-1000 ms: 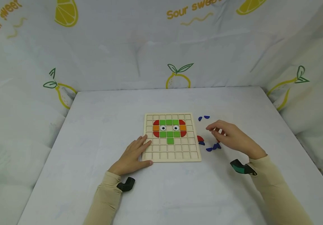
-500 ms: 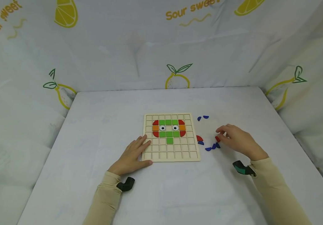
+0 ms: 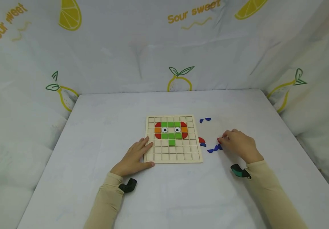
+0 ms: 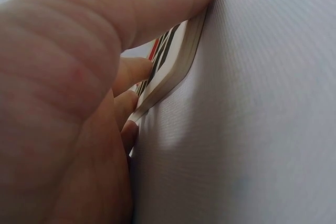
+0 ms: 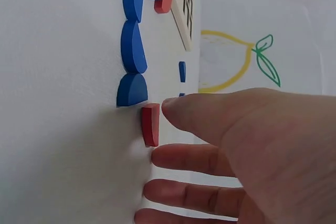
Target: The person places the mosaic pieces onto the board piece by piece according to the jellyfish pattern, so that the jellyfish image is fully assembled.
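My left hand (image 3: 133,158) lies at the left side of a square wooden grid board (image 3: 174,156), fingers over its edge and thumb at the near left corner. In the left wrist view the thumb (image 4: 157,3) crosses the board's rim (image 4: 181,66). Green, red and orange tiles (image 3: 171,136) and two eye tiles (image 3: 164,130) make a pattern on the grid. To the right, my right hand (image 3: 240,144) pinches a small red wooden piece (image 5: 150,124) low at the table, thumb on one side and index finger at its end. Several blue half-round pieces (image 5: 134,48) lie beside it.
A red half-round piece (image 3: 201,140) and a blue one (image 3: 203,145) lie against the board's right edge. Two more blue pieces (image 3: 208,119) are farther back. White cloth printed with lemons (image 3: 180,83) hangs behind the white table (image 3: 110,108).
My right hand has drawn back from farther forward and lowered, and its thumb and index finger have closed on the red piece. The left hand stays on the board.
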Demonstrator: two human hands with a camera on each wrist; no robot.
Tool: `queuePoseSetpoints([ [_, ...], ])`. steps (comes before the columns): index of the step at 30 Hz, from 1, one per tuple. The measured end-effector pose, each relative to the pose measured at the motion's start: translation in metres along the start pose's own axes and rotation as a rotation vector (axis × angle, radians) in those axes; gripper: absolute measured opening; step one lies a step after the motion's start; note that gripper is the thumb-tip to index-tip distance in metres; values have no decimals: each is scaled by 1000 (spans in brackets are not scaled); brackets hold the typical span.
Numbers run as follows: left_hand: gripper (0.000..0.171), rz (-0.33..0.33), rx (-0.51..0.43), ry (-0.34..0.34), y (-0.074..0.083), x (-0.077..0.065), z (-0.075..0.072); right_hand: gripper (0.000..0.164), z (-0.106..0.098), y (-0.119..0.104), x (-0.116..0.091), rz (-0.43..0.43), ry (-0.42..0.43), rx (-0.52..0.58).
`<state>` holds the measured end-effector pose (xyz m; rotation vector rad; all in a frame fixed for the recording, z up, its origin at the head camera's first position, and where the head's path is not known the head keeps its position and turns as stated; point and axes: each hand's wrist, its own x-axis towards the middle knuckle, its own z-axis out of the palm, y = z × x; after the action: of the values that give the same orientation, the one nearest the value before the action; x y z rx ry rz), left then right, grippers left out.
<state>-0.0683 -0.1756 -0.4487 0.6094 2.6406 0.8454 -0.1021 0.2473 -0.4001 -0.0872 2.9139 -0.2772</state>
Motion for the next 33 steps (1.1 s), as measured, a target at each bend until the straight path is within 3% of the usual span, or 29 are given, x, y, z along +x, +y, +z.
queuePoseSetpoints([
  [10,84,-2,1,3,-3,0,0,28,9,-6,6,-17,6,105],
  [20,86,2,-4,1,-2,1,1,26,4,-9,14,-38,-1,224],
  [33,85,-2,4,11,-3,1,2,27,-21,-53,30,-156,50,364],
])
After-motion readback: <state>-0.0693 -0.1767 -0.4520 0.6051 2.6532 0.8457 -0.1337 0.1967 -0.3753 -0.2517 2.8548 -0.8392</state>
